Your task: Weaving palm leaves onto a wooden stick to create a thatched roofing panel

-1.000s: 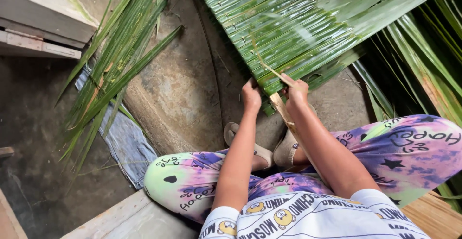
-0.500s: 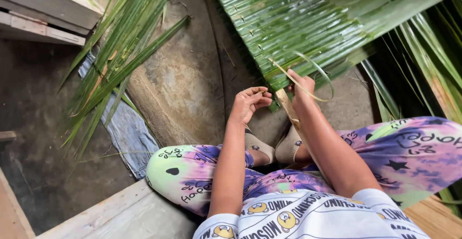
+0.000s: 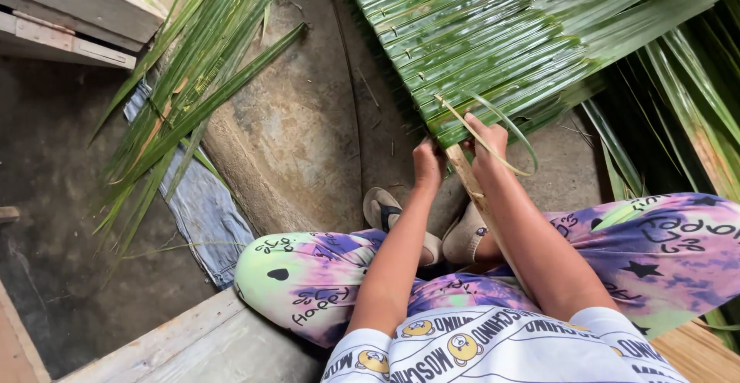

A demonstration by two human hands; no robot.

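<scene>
A panel of folded green palm leaves (image 3: 478, 36) lies on the ground ahead of me, stitched along a pale wooden slat (image 3: 472, 186) that runs back toward my lap. My left hand (image 3: 428, 164) grips the near edge of the panel, fingers curled under the leaves. My right hand (image 3: 486, 140) rests on the same edge beside the slat, pinching a thin pale strip (image 3: 501, 132) that loops in an arc above my fingers.
A loose bundle of long palm leaves (image 3: 193, 90) lies to the left on a blue cloth (image 3: 204, 221). More fronds (image 3: 686, 82) pile at the right. A wooden ledge (image 3: 77, 13) stands at top left, boards (image 3: 177, 344) at bottom left. My sandalled feet (image 3: 416, 225) sit under the panel's edge.
My left hand had come off the panel and hung open; now it has gone back and closed on the leaf edge. The thin strip went from straight to a loop by my right hand.
</scene>
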